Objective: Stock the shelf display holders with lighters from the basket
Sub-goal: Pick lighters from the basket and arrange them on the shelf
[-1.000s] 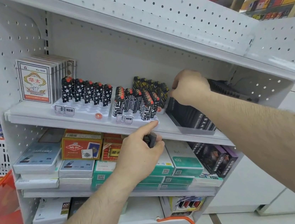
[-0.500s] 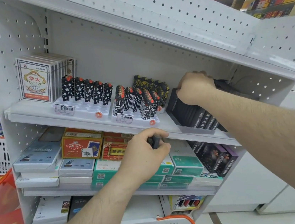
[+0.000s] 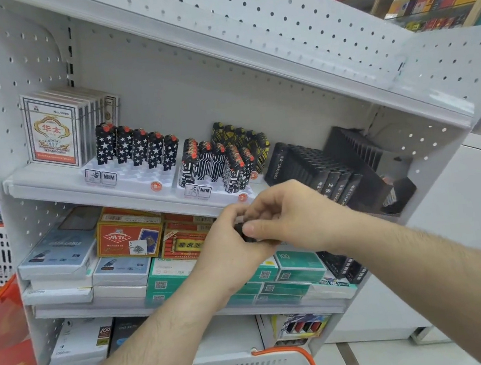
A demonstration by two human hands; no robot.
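We find both hands, left hand and right hand, gripping one small black lighter just below the white plastic display holder.

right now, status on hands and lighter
Both hands, left and right, pinching one dark lighter below the shelf edge. Star holder mostly open slots. Nothing in the way.

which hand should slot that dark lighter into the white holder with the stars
Left, probably. The left hand already grips the lighter and is nearer the star holder.
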